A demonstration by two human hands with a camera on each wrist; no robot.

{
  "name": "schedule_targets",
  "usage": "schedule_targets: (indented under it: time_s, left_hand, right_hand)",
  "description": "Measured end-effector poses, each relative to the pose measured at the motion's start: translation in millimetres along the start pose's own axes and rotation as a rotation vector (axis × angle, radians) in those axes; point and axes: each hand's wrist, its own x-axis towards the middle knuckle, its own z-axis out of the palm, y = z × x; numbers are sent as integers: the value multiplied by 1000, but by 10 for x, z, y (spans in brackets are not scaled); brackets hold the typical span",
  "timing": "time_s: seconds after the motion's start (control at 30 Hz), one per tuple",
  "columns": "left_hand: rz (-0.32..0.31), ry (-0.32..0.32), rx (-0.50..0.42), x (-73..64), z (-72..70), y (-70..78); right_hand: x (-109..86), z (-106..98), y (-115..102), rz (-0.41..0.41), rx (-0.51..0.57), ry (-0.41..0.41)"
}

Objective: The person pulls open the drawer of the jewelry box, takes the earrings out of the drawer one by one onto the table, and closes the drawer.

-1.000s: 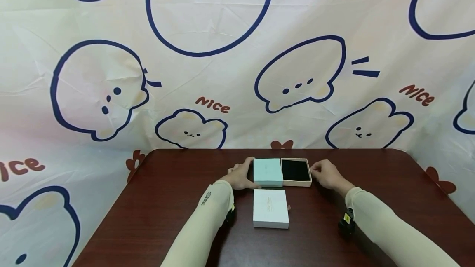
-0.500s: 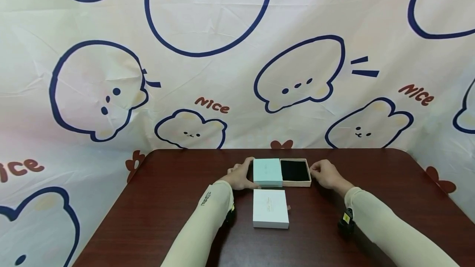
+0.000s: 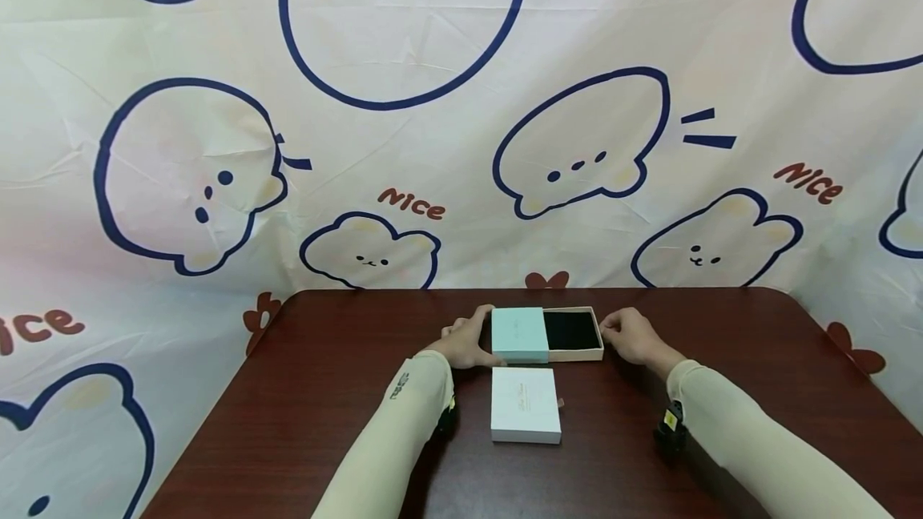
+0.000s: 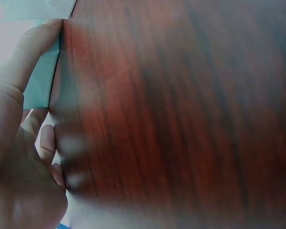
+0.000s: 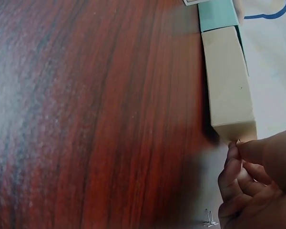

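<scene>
Head view: a turquoise outer cover lies near the far edge of a dark red-brown table, and a cream-walled inner tray with a black lining projects from its right side. The left hand grips the cover from the left, thumb at the near side and fingers spread toward the far side. The right hand is at the tray's outer end, fingers bent and tips drawn together. Just in front of the cover lies a white box with a small tab on its right side. Both arms wear pale long sleeves; behind the table hangs a white cloth printed with blue-outlined cartoon figures and the word "Nice". Left wrist view: the thumb lies along the turquoise cover's near side, while the fingers, partly hidden, bend at its end; a corner of the white box shows above the thumb. Right wrist view: the tray's plain side wall extends from the cover, and thumb and forefinger pinch at its end face; the piece between the fingertips is too small to make out. The remaining fingers curl beneath.
</scene>
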Motion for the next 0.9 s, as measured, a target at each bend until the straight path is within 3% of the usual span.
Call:
schedule_targets:
  time_s: [0.23, 0.9]
  left_hand:
    - [-8, -3, -4, -4, -13, 10]
    - [-15, -12, -1, -17, -18, 15]
  right_hand:
    - [6, 24, -12, -33, 14, 1]
    - [23, 108, -39, -33, 58, -8]
